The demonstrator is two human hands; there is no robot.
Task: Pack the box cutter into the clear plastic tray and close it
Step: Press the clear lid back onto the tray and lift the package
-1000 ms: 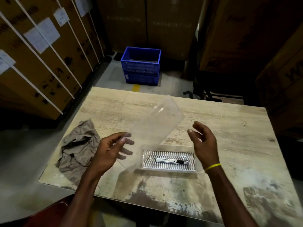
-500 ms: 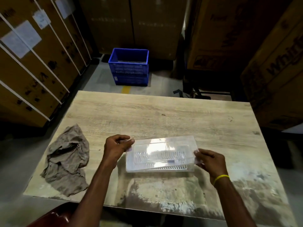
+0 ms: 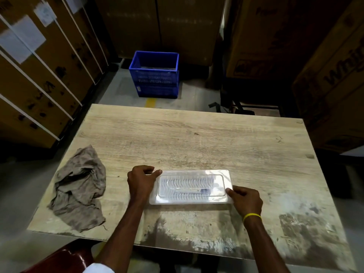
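Note:
The clear plastic tray (image 3: 226, 175) lies flat near the front middle of the wooden table (image 3: 197, 134), its lid folded down over it. Through the lid I see the box cutter (image 3: 192, 191), silver with a dark end, lying lengthwise on the ribbed bottom. My left hand (image 3: 140, 181) grips the tray's left end, fingertips on its far left corner. At the tray's right end, my right hand (image 3: 245, 200), with a yellow band on the wrist, pinches the near right corner.
A crumpled grey-brown rag (image 3: 78, 188) lies on the table's left part. A blue plastic crate (image 3: 154, 73) stands on the floor beyond the far edge. Tall cardboard boxes (image 3: 39, 66) line the left, back and right. A red chair edge (image 3: 63, 261) shows bottom left.
The lid, raised in my left hand a second ago, has come down flat over the tray. Both hands now sit on the tray's ends. The camera has tilted, so the table sits more centred.

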